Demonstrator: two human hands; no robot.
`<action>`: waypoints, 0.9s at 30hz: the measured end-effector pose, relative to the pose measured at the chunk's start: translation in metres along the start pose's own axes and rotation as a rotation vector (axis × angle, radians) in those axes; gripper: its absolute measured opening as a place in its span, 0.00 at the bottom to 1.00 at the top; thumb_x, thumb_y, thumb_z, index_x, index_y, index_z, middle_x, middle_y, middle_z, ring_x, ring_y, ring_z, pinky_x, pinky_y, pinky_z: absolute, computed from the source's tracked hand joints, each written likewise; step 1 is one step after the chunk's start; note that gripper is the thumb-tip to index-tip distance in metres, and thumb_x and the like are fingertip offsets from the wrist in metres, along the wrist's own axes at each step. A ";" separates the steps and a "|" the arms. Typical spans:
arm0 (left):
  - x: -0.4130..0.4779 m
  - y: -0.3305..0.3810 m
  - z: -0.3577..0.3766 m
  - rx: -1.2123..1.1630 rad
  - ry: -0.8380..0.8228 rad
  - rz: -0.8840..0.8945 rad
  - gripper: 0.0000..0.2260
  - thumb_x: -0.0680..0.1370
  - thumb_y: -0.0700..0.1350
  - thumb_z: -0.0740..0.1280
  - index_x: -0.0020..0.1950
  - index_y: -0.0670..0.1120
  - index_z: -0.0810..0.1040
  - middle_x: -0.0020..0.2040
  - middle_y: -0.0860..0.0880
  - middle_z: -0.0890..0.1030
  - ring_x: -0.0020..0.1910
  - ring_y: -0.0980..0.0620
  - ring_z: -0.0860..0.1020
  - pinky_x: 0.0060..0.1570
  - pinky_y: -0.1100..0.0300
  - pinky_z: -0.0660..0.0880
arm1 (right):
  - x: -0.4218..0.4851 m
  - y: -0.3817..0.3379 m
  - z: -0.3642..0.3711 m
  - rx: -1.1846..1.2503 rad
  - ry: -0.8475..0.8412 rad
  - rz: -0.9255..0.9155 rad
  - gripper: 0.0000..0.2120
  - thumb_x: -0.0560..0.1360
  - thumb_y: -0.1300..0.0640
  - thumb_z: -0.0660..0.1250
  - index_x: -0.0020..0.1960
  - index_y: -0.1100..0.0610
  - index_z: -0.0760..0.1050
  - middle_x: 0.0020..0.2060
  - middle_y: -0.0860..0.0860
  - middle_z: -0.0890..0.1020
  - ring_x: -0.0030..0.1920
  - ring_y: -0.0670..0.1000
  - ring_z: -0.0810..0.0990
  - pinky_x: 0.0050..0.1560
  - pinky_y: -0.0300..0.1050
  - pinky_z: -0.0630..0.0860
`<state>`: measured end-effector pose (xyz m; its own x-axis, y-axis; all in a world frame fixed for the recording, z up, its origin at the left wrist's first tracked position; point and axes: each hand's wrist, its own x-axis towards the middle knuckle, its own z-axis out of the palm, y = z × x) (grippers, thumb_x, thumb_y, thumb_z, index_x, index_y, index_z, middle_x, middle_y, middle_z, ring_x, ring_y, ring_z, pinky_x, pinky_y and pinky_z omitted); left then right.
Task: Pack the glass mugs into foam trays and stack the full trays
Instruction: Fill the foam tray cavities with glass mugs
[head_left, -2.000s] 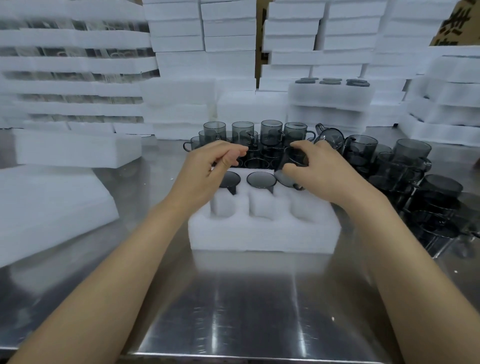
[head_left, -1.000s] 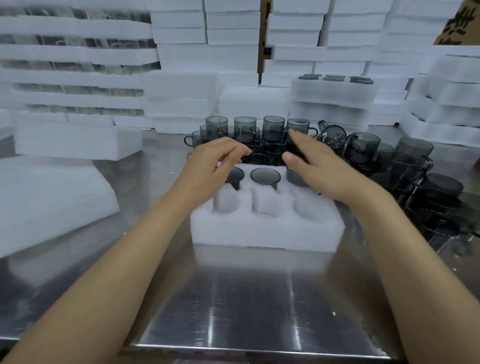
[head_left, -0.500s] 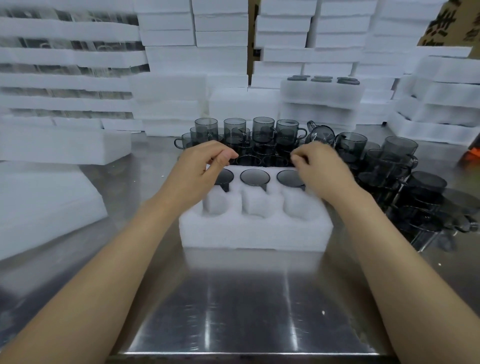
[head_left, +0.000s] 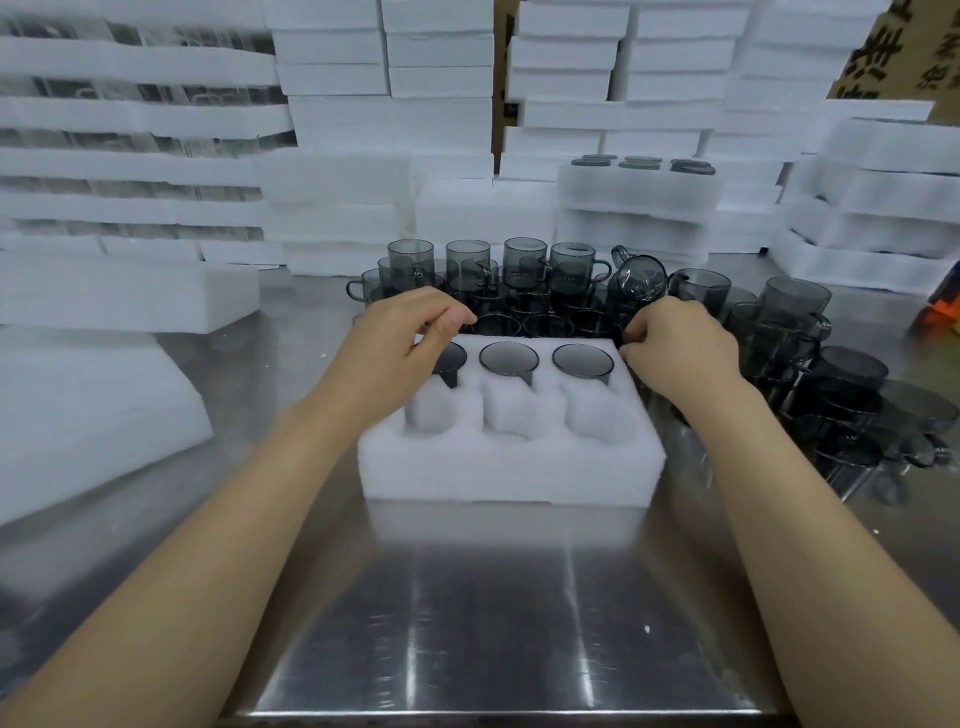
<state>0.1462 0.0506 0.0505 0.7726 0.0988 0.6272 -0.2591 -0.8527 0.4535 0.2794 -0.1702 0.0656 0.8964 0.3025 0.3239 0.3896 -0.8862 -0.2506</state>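
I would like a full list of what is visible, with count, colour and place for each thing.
foam tray: one, white, table centre, near row empty
mugs in tray: three, smoky grey, far row
loose mugs: many, smoky grey, behind and right of tray
foam stacks: many, white, back and sides
cardboard box: one, brown, top right
table: one, steel, underneath
left grip: bare hand, tray's far left corner, fingers curled
right grip: bare hand, tray's far right corner, fingers curled

A packing workshop: stacked foam trays (head_left: 384, 124) behind a steel table (head_left: 493, 623).
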 end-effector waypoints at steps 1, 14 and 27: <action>0.000 0.001 0.000 0.003 0.000 -0.010 0.11 0.83 0.44 0.59 0.52 0.47 0.81 0.46 0.54 0.80 0.47 0.59 0.77 0.44 0.73 0.67 | 0.000 -0.002 -0.003 0.013 0.055 -0.012 0.09 0.71 0.61 0.66 0.49 0.56 0.82 0.47 0.57 0.82 0.48 0.61 0.78 0.41 0.46 0.70; -0.003 -0.015 -0.029 -0.209 -0.643 -0.288 0.10 0.73 0.50 0.72 0.53 0.53 0.81 0.55 0.63 0.79 0.56 0.70 0.73 0.55 0.76 0.66 | -0.021 -0.044 -0.012 0.703 0.115 -0.488 0.08 0.72 0.62 0.72 0.50 0.57 0.83 0.43 0.47 0.81 0.47 0.49 0.80 0.54 0.44 0.75; -0.003 -0.009 -0.007 -0.059 -0.421 -0.205 0.10 0.73 0.44 0.74 0.53 0.53 0.81 0.57 0.57 0.80 0.52 0.70 0.73 0.52 0.80 0.64 | -0.025 -0.051 0.000 0.387 0.616 -1.049 0.07 0.68 0.70 0.74 0.43 0.61 0.85 0.36 0.54 0.82 0.41 0.58 0.80 0.37 0.52 0.75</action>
<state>0.1422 0.0618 0.0492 0.9759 0.0352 0.2151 -0.0998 -0.8053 0.5844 0.2372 -0.1326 0.0705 -0.0826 0.4881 0.8689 0.9773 -0.1311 0.1666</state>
